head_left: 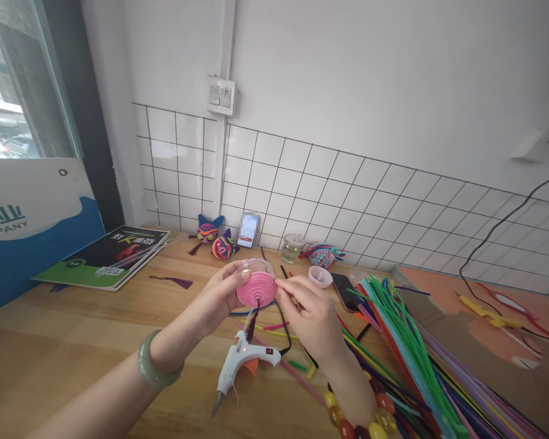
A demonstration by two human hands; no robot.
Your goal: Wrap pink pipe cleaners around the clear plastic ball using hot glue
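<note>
Both hands hold a pink coiled pipe-cleaner disc (257,289) wound over a clear plastic dome (256,266), raised above the wooden table (64,341). My left hand (219,299) grips its left side, thumb on the pink coil. My right hand (308,314) pinches its right edge. A dark tassel (252,323) hangs from the disc's underside. A white hot glue gun (240,364) lies on the table just below the hands.
A big sheaf of coloured pipe cleaners (407,353) fans across the right. A phone (345,291), a small pink cup (321,276), a glass jar (293,247) and woven colourful figures (217,239) sit near the tiled wall. Booklets (110,256) lie at left.
</note>
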